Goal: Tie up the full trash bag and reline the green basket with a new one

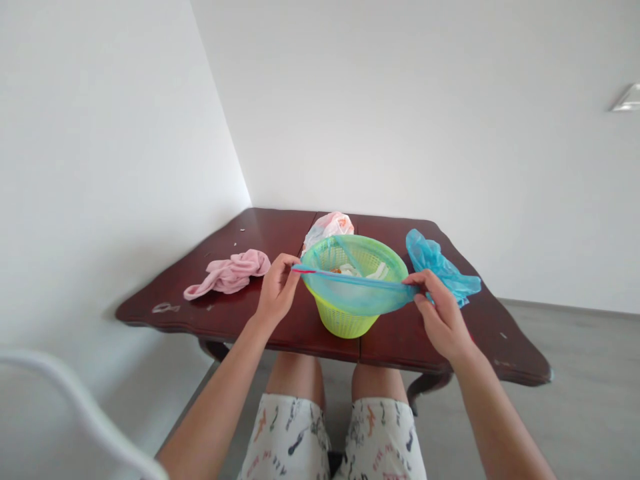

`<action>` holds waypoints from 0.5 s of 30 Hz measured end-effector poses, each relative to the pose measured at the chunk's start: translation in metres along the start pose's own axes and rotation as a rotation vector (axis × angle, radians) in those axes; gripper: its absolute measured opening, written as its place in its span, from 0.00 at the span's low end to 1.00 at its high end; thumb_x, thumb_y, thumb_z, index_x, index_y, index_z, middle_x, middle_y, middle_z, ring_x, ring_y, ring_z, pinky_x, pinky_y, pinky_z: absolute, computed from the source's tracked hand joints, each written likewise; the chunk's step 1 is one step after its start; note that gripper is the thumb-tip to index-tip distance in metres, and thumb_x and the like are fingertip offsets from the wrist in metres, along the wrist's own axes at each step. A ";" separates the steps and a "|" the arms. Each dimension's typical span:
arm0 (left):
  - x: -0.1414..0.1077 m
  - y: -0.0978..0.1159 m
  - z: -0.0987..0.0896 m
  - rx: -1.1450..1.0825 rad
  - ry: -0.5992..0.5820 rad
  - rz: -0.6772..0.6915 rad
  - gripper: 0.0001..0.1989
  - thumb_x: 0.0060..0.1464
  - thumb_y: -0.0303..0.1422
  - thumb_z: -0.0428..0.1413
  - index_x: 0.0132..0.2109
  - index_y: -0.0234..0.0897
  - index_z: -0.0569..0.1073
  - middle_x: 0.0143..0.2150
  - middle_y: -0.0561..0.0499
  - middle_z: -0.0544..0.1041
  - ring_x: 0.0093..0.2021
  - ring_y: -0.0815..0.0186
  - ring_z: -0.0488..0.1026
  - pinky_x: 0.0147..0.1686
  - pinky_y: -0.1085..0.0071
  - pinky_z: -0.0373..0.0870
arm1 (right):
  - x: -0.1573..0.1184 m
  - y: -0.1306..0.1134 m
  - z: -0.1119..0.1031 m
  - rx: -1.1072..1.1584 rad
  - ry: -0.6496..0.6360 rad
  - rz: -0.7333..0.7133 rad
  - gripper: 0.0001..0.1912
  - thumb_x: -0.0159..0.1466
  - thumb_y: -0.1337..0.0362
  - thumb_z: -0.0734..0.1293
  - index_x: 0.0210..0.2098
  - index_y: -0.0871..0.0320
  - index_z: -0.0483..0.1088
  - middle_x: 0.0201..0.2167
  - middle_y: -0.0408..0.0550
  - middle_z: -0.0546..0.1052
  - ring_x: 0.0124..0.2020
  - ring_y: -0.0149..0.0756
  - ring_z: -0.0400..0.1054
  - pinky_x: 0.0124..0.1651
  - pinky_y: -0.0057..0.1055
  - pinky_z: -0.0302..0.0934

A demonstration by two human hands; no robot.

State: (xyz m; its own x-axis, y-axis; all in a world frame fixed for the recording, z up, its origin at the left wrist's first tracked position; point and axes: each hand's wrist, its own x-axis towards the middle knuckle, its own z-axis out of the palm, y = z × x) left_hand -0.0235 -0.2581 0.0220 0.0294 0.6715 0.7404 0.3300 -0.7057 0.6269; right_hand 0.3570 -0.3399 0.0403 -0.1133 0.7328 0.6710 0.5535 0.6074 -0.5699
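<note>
- Right hand (pixel 441 312) pinches the film (pixel 350 299) at 4 o'clock of the basket (pixel 347 325)
- Left hand (pixel 277 287) pinches it at 9 o'clock
- The film's edge is taut between them, above the basket on the table (pixel 293 328)
- Cloth (pixel 233 274) at the basket's 9 o'clock
- Blue bag (pixel 436 263) at 3 o'clock
- White bag (pixel 327 229) at 11

Single head view. From above shorts (pixel 285 440) at 6 o'clock, facing forward, tipped down over table (pixel 300 327); basket (pixel 349 323) near, wall (pixel 400 127) farther off at 12.

White shorts (pixel 314 437), printed in orange and black
</note>
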 end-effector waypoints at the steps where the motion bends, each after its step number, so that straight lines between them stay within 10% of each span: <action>1: 0.000 -0.002 -0.006 -0.001 -0.034 0.018 0.20 0.83 0.53 0.58 0.49 0.41 0.79 0.44 0.48 0.81 0.42 0.60 0.79 0.44 0.66 0.76 | -0.002 0.004 -0.001 -0.042 -0.005 -0.019 0.16 0.77 0.72 0.62 0.57 0.51 0.77 0.50 0.51 0.79 0.52 0.48 0.76 0.54 0.43 0.71; 8: 0.002 -0.020 -0.031 0.087 -0.111 0.102 0.12 0.78 0.45 0.64 0.48 0.41 0.80 0.53 0.41 0.87 0.53 0.54 0.86 0.55 0.58 0.83 | -0.009 0.040 0.003 -0.308 0.186 0.020 0.11 0.74 0.68 0.67 0.52 0.52 0.79 0.55 0.58 0.76 0.58 0.56 0.75 0.62 0.55 0.72; 15: 0.011 -0.041 -0.025 0.194 -0.110 0.112 0.12 0.70 0.31 0.63 0.57 0.43 0.83 0.55 0.44 0.86 0.55 0.54 0.84 0.60 0.56 0.82 | -0.006 0.054 0.014 -0.046 0.190 0.294 0.11 0.76 0.55 0.69 0.52 0.52 0.80 0.34 0.47 0.81 0.32 0.44 0.73 0.40 0.41 0.69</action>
State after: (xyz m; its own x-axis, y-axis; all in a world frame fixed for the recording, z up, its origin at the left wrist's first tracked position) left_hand -0.0600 -0.2278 0.0104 0.1754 0.6198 0.7649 0.4938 -0.7275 0.4763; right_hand 0.3761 -0.3070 -0.0011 0.2096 0.8016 0.5599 0.5764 0.3612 -0.7330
